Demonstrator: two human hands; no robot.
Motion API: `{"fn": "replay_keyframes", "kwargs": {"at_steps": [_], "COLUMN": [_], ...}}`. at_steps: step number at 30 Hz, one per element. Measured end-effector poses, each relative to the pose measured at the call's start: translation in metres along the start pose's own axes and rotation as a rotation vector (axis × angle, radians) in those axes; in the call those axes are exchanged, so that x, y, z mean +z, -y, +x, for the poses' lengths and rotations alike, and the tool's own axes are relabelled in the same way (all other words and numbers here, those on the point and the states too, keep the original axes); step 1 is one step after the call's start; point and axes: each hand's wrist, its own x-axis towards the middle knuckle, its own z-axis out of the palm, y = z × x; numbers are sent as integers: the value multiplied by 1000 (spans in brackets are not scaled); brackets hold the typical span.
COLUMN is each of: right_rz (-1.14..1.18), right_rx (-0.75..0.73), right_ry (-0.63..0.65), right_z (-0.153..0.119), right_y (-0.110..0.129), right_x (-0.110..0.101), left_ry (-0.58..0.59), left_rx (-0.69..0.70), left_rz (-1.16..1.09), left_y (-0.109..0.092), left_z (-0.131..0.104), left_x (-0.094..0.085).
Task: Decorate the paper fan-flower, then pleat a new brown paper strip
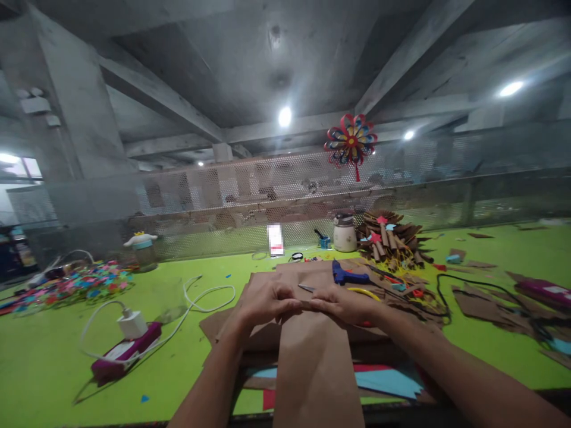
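A long strip of brown kraft paper (314, 362) runs from the bottom edge of the view up to my hands. My left hand (267, 303) pinches the far end of the strip on its left side. Opposite it, my right hand (345, 303) grips the same end, thumbs almost meeting along a narrow fold or roll. Under both hands lies a stack of brown paper sheets (263, 282). Just beyond the right hand sit a blue glue gun (350, 274) and the metal tip of scissors (306, 288), whose yellow handle passes behind that hand.
A purple power strip (127, 353) with a white charger (132, 324) and cable is at left, near a pile of colourful stars (84, 285). Rolled brown paper tubes (392, 238) and a white jug (345, 235) stand at the back. Paper scraps (482, 306) lie right.
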Motion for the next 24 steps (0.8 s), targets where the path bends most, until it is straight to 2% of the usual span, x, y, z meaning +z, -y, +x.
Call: {"fn": "replay_keyframes", "kwargs": {"at_steps": [6, 12, 16, 20, 24], "right_rz": [-5, 67, 169, 251, 333], "right_rx": [-7, -2, -19, 24, 38], "right_ry": [27, 4, -53, -146, -184], "right_z": [1, 0, 0, 2, 3], "right_y": [-1, -1, -10, -21, -24], "right_x": [-4, -9, -13, -14, -14], "left_ry": [-83, -58, -52, -69, -150], "left_rx": [6, -36, -18, -43, -62], "left_rz": [21, 6, -30, -19, 22], "left_y": [-2, 3, 5, 7, 7], "left_z": [-1, -2, -2, -2, -3], "left_x": [1, -6, -8, -8, -8]}}
